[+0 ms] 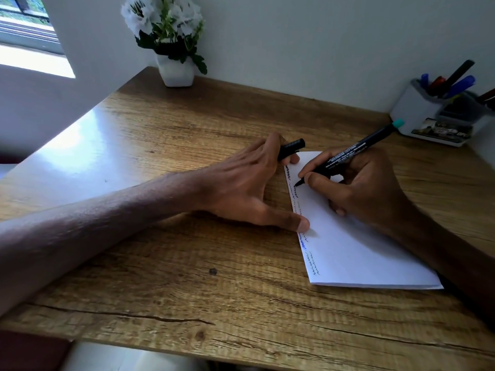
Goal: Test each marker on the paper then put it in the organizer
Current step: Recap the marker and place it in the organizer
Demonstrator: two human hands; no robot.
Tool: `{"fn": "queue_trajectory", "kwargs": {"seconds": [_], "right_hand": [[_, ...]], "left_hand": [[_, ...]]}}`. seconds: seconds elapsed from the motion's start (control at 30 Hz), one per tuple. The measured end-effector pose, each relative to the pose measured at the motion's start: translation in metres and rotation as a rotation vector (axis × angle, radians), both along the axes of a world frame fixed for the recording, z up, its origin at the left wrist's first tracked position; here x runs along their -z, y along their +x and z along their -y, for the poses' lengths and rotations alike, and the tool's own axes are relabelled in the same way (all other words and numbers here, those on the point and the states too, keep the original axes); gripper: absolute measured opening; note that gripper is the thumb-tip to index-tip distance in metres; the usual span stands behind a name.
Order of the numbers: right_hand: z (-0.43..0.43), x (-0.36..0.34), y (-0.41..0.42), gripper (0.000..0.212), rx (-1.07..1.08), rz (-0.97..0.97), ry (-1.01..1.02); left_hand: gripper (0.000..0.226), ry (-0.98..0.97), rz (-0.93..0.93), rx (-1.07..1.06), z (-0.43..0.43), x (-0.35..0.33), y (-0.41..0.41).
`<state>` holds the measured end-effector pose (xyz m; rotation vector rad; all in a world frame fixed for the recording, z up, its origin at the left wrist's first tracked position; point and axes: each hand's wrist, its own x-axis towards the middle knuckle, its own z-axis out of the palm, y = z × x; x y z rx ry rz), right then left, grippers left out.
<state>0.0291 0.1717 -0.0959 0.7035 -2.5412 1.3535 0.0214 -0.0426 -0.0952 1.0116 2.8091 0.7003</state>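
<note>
A folded white paper (pixel 356 247) lies on the wooden desk, with several wavy ink lines down its left edge. My right hand (pixel 359 188) grips a black marker (pixel 356 153) with a teal end, its tip touching the paper near the top left. My left hand (pixel 246 183) rests on the desk beside the paper, thumb pressing the paper's left edge, fingers closed on the black marker cap (pixel 292 148). The grey-and-white organizer (pixel 439 116) stands at the far right against the wall, holding blue, red and black markers.
A white pot of white flowers (pixel 175 68) stands at the desk's back edge. A window (pixel 26 28) is at the upper left. The wooden desk (pixel 160 263) stretches to the left and front; its front edge runs near the bottom of the view.
</note>
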Motion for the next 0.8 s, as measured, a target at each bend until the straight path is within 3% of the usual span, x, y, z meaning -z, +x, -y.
{"fn": "queue_trajectory", "kwargs": {"seconds": [0.23,0.33,0.53,0.63,0.8], "right_hand": [[0.000,0.001,-0.002,0.010,0.003,0.032,-0.028],[-0.005,0.002,-0.004,0.006,0.048,0.121,-0.213],[-0.013,-0.001,-0.010,0.010,0.044,0.197,-0.445],[-0.016,-0.009,-0.010,0.019,-0.008,0.193,-0.491],[-0.020,-0.023,-0.006,0.018,-0.059,0.110,-0.493]], "left_hand": [[0.099,0.013,-0.004,0.008,0.001,0.000,-0.001],[0.096,0.017,0.009,0.001,0.002,0.000,-0.001],[0.048,0.289,-0.026,-0.114,0.005,0.003,-0.001],[0.044,0.403,-0.153,-0.155,0.008,0.004,-0.004],[0.033,0.343,-0.243,-0.111,0.011,0.004,-0.009]]}}
